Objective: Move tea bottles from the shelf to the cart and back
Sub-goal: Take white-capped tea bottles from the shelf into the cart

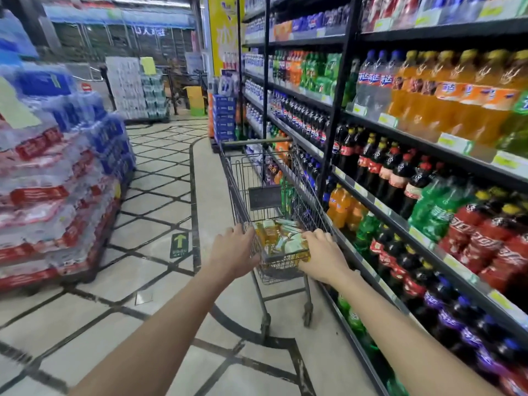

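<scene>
A grey wire shopping cart [243, 178] stands in the aisle beside the drinks shelf [368, 195]. Several amber tea bottles [278, 238] with pale labels lie in the near end of its basket. My left hand [233, 251] grips the cart's near edge on the left side. My right hand [323, 257] grips the same edge on the right side, next to the bottles. The handle bar itself is hidden under both hands.
The tall black shelf on the right is packed with cola, orange and green soda bottles [428, 155]. Stacked shrink-wrapped water packs [57, 181] stand on the left. A tiled floor with a green arrow sticker [179, 244] runs ahead toward more stacked cases [137, 87].
</scene>
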